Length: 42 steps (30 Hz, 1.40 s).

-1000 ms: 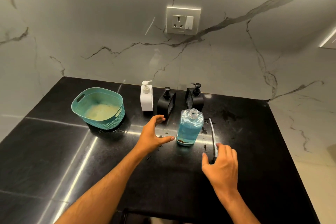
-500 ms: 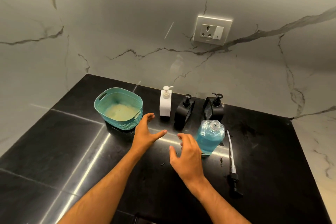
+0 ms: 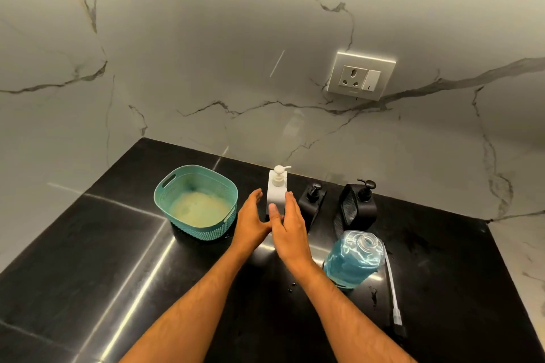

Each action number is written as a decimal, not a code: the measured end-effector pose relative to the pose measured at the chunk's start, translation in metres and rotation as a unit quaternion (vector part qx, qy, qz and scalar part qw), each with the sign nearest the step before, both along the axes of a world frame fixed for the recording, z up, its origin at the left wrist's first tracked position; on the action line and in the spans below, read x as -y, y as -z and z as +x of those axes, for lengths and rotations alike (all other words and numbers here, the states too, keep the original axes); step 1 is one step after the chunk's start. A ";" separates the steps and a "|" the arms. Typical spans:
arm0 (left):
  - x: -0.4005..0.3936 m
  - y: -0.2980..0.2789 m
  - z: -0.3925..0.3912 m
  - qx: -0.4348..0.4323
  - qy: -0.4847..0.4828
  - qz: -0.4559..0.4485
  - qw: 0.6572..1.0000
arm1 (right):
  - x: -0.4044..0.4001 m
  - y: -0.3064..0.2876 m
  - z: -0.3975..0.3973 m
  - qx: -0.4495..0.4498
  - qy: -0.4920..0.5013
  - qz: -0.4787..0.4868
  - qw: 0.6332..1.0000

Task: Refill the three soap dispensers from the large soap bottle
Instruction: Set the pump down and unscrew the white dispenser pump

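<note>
Both hands are at the white dispenser, one on each side of it. The left hand has straight fingers that reach along the left side of the white body, and the right hand lies flat along the right side with its thumb across the front; the fingers are nearly straight, not curled, and I cannot tell if they already press the body or are only just beside it. The dispenser stands upright with its pump on, close to the wall. There are three dispensers in a row along the back: this white one, then a black dispenser just beside the right hand, then a second black dispenser further to the right. There is one large soap bottle, clear with blue soap, its neck open, standing in front of the second black dispenser and to the right of the right forearm. One pump with a long tube lies flat on the counter right of the bottle, near the right edge. One teal basket stands left of the left hand, apart from it. The black counter has wide bare room at the front left, and its right edge runs close past the pump tube.
</note>
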State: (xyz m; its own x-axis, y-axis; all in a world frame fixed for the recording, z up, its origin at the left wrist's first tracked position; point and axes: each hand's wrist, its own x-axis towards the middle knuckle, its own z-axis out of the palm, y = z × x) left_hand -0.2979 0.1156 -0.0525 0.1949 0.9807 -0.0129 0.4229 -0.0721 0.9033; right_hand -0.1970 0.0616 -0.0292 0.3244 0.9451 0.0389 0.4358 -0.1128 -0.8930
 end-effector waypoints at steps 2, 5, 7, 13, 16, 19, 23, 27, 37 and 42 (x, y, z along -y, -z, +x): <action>-0.009 0.002 0.003 -0.002 0.005 -0.003 1.000 | -0.010 0.002 -0.001 -0.006 0.002 0.000 1.000; -0.018 0.006 0.006 0.000 0.007 -0.005 1.000 | -0.020 0.003 -0.002 -0.020 0.018 0.006 1.000; -0.023 0.009 0.007 0.009 0.010 0.005 1.000 | -0.023 0.005 -0.002 -0.025 0.033 0.013 0.999; -0.030 0.016 0.008 0.030 0.030 0.036 0.998 | -0.026 0.010 -0.001 -0.034 0.036 0.018 0.999; -0.030 0.018 0.008 0.033 0.023 0.047 0.998 | -0.026 0.012 -0.001 -0.040 0.036 0.022 0.998; -0.026 0.019 0.006 0.039 0.006 0.051 0.998 | -0.023 0.011 -0.003 -0.044 0.031 0.025 0.998; -0.012 0.017 -0.001 0.056 -0.012 0.052 0.997 | -0.012 0.009 -0.007 -0.033 0.020 0.044 0.998; 0.011 0.011 -0.015 0.077 -0.019 0.065 0.995 | 0.006 0.005 -0.011 -0.018 0.008 0.067 0.998; 0.086 0.001 -0.042 0.091 0.008 0.062 0.994 | 0.049 -0.004 -0.015 0.028 0.040 0.108 0.993; 0.126 0.007 -0.049 0.057 0.021 0.050 0.997 | 0.065 -0.005 -0.017 0.063 0.067 0.105 0.990</action>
State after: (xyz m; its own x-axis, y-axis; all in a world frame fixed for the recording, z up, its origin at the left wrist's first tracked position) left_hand -0.3471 -0.0103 -0.0596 0.2313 0.9667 0.1093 0.3129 -0.1803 0.9325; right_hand -0.2141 -0.0031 -0.0244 0.4273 0.8604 0.2778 0.5384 0.0047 -0.8427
